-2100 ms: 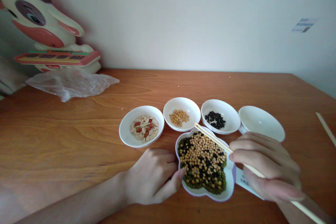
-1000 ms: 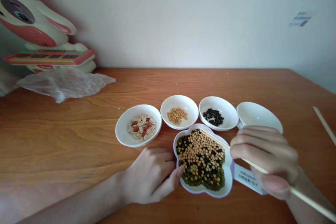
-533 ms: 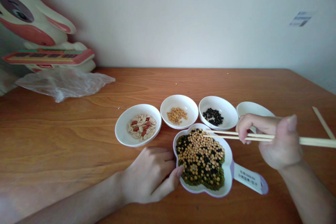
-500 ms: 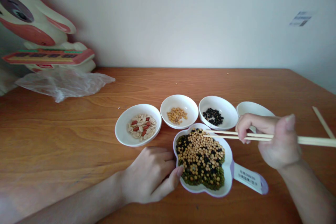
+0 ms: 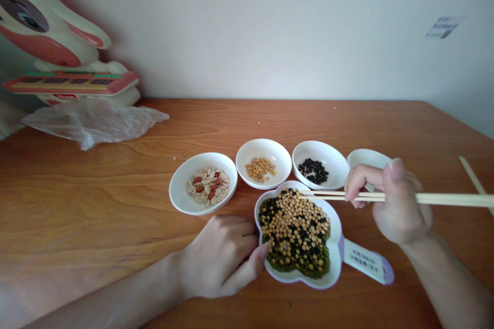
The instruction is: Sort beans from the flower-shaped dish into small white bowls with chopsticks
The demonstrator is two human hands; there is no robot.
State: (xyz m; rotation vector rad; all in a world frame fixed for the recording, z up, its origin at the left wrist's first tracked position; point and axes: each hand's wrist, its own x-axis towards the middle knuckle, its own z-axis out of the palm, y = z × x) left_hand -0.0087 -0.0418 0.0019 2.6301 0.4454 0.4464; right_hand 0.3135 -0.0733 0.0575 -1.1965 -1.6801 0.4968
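Note:
My right hand [image 5: 399, 203] is closed around a pair of wooden chopsticks [image 5: 443, 199], whose tips reach the beans near the back rim of a flower-shaped dish [image 5: 335, 226]. The tips lie close together; whether a bean sits between them I cannot tell. Yellow soybeans [image 5: 299, 208], black beans and green mung beans are mixed in this dish, which has a labelled handle [image 5: 365, 259] pointing right. My left hand [image 5: 224, 259] grips the dish's left side, thumb at the rim, other fingers curled and partly hidden.
Behind the dish stand white bowls: one with pale seeds and peanuts [image 5: 177, 190], one with yellow beans [image 5: 283, 157], one with black beans [image 5: 339, 162], and one partly hidden by my right hand [image 5: 366, 157]. A plastic bag [image 5: 100, 123], cow toy [image 5: 69, 41] and loose chopstick [image 5: 473, 175] lie farther out.
My right hand has shifted slightly left and its thumb has risen. The rear part of the chopsticks has moved up a little, and their tips have drawn closer together. My left hand and the dish stay put.

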